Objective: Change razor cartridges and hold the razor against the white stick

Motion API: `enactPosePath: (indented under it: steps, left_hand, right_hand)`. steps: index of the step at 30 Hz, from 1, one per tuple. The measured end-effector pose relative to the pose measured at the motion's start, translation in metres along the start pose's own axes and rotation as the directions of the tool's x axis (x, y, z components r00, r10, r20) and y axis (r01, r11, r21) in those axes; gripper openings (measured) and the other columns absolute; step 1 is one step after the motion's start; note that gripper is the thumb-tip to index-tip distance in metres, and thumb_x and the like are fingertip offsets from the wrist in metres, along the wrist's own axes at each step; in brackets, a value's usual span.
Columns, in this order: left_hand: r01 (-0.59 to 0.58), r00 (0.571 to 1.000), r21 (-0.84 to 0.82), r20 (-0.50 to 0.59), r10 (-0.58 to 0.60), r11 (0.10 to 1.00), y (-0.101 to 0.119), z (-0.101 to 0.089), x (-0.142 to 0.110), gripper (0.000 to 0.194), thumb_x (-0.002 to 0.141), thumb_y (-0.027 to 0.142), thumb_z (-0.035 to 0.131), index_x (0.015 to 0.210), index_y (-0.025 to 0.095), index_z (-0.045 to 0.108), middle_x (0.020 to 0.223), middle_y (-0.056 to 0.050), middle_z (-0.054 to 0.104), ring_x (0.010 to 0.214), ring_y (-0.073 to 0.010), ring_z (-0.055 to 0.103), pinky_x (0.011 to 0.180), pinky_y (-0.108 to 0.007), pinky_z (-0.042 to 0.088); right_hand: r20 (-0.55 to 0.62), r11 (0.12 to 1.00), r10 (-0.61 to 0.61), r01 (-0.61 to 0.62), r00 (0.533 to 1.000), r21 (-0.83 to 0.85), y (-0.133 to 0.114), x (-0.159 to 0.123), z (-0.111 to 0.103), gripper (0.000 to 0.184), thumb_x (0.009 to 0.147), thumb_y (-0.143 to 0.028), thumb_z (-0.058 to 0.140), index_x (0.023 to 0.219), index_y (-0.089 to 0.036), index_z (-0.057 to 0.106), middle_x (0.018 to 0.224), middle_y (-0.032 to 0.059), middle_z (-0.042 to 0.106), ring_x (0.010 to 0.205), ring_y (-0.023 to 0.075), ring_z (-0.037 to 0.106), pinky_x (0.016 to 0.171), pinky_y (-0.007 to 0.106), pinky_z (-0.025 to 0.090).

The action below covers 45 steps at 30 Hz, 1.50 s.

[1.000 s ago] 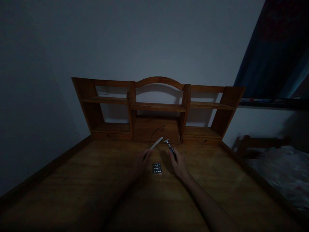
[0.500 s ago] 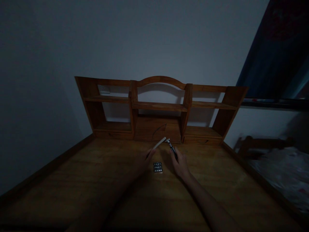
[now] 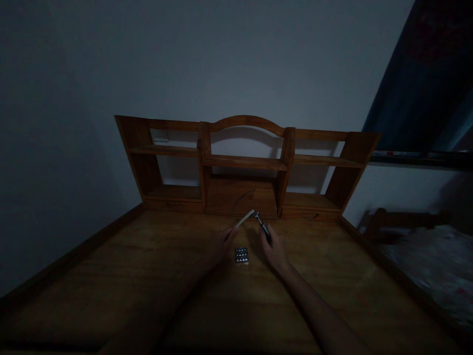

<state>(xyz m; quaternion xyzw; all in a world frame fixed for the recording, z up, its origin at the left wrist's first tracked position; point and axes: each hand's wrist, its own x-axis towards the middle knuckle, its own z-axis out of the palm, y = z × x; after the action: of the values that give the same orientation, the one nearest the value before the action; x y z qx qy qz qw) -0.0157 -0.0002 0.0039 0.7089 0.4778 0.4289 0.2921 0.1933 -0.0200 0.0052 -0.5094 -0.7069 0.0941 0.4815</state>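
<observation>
The left hand's (image 3: 220, 244) fingers are closed round the near end of a pale stick (image 3: 245, 218), seemingly so its far end stays free. The right hand's (image 3: 275, 250) fingers wrap the dark handle of a metal-headed tool (image 3: 264, 230), leaving its head exposed, near the stick's tip. A dark pack (image 3: 241, 255) lies between both hands, untouched, on the desk (image 3: 162, 261).
</observation>
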Motion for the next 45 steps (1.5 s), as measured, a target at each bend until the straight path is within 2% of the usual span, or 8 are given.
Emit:
enactPosePath:
  steps: [9, 22, 29, 32, 35, 41, 43, 45]
  left_hand:
    - [0.001, 0.999, -0.053, -0.036, -0.003, 0.999, 0.000, -0.002, -0.002, 0.049, 0.090, 0.059, 0.038, 0.097, 0.020, 0.069, 0.090, -0.004, 0.071, 0.084, -0.0205, 0.063, 0.080, -0.030, 0.047]
    - [-0.020, 0.998, -0.016, -0.053, 0.019, 1.000, 0.001, -0.003, -0.001, 0.044, 0.092, 0.053, 0.038, 0.098, 0.021, 0.068, 0.092, -0.002, 0.071, 0.083, -0.0192, 0.064, 0.077, -0.029, 0.046]
    - [-0.035, 0.999, -0.092, 0.027, 0.038, 0.995, 0.003, 0.001, -0.003, 0.042, 0.088, 0.055, 0.045, 0.095, 0.022, 0.069, 0.089, -0.001, 0.070, 0.082, -0.0185, 0.061, 0.074, -0.026, 0.044]
    - [0.036, 0.997, -0.231, 0.076, -0.019, 0.972, -0.003, 0.007, 0.001, 0.047, 0.085, 0.060, 0.047, 0.083, 0.018, 0.068, 0.073, 0.000, 0.063, 0.067, -0.0144, 0.055, 0.061, -0.024, 0.040]
    - [0.189, 0.981, -0.321, 0.097, -0.166, 0.928, -0.011, 0.014, 0.008, 0.052, 0.076, 0.066, 0.056, 0.067, 0.015, 0.060, 0.053, 0.004, 0.048, 0.048, -0.0092, 0.041, 0.047, -0.022, 0.028]
    - [0.314, 0.949, -0.480, 0.178, -0.260, 0.819, -0.015, 0.018, 0.013, 0.051, 0.071, 0.063, 0.065, 0.058, 0.018, 0.047, 0.045, 0.008, 0.035, 0.038, -0.0051, 0.030, 0.040, -0.021, 0.019]
    - [0.333, 0.943, -0.545, 0.200, -0.267, 0.769, -0.014, 0.016, 0.013, 0.050, 0.070, 0.062, 0.066, 0.060, 0.018, 0.046, 0.046, 0.009, 0.035, 0.037, -0.0044, 0.029, 0.039, -0.021, 0.019]
    - [0.340, 0.940, -0.599, 0.199, -0.276, 0.725, -0.015, 0.014, 0.015, 0.049, 0.070, 0.061, 0.068, 0.061, 0.019, 0.045, 0.046, 0.009, 0.036, 0.036, -0.0038, 0.029, 0.038, -0.020, 0.018]
  right_hand:
    - [-0.045, 1.000, 0.013, -0.013, 0.999, -0.020, 0.003, 0.001, 0.003, 0.029, 0.094, -0.037, 0.038, 0.098, -0.019, 0.060, 0.067, 0.0018, 0.062, 0.061, 0.0168, 0.061, 0.057, 0.023, 0.039]
    - [0.051, 0.999, -0.008, 0.010, 0.999, -0.042, -0.003, 0.000, -0.001, 0.028, 0.095, -0.036, 0.038, 0.105, -0.021, 0.060, 0.078, 0.0037, 0.068, 0.066, 0.0174, 0.064, 0.061, 0.023, 0.041]
    - [0.173, 0.986, -0.049, 0.076, 0.984, -0.151, 0.000, -0.002, 0.001, 0.028, 0.094, -0.031, 0.040, 0.112, -0.020, 0.059, 0.078, 0.0032, 0.070, 0.066, 0.0174, 0.066, 0.059, 0.022, 0.039]
    - [0.251, 0.967, -0.070, 0.128, 0.965, -0.222, -0.004, -0.003, 0.000, 0.029, 0.094, -0.029, 0.041, 0.116, -0.023, 0.058, 0.081, 0.0029, 0.072, 0.070, 0.0180, 0.067, 0.063, 0.022, 0.039]
    - [0.352, 0.926, -0.060, 0.184, 0.934, -0.331, -0.011, -0.004, 0.001, 0.029, 0.094, -0.029, 0.041, 0.118, -0.024, 0.057, 0.086, 0.0042, 0.073, 0.075, 0.0193, 0.068, 0.065, 0.023, 0.040]
    - [0.494, 0.820, -0.065, 0.329, 0.867, -0.468, -0.038, 0.003, 0.000, 0.029, 0.093, -0.022, 0.046, 0.119, -0.020, 0.057, 0.097, 0.0092, 0.072, 0.079, 0.0204, 0.067, 0.070, 0.027, 0.041]
    - [0.459, 0.822, -0.120, 0.347, 0.880, -0.452, -0.047, 0.010, -0.015, 0.029, 0.090, -0.022, 0.052, 0.118, -0.021, 0.059, 0.098, 0.0099, 0.070, 0.086, 0.0217, 0.065, 0.076, 0.030, 0.043]
    - [0.314, 0.847, -0.225, 0.344, 0.922, -0.404, -0.055, 0.019, -0.038, 0.030, 0.085, -0.028, 0.062, 0.114, -0.021, 0.062, 0.111, 0.0122, 0.065, 0.102, 0.0257, 0.060, 0.087, 0.035, 0.043]
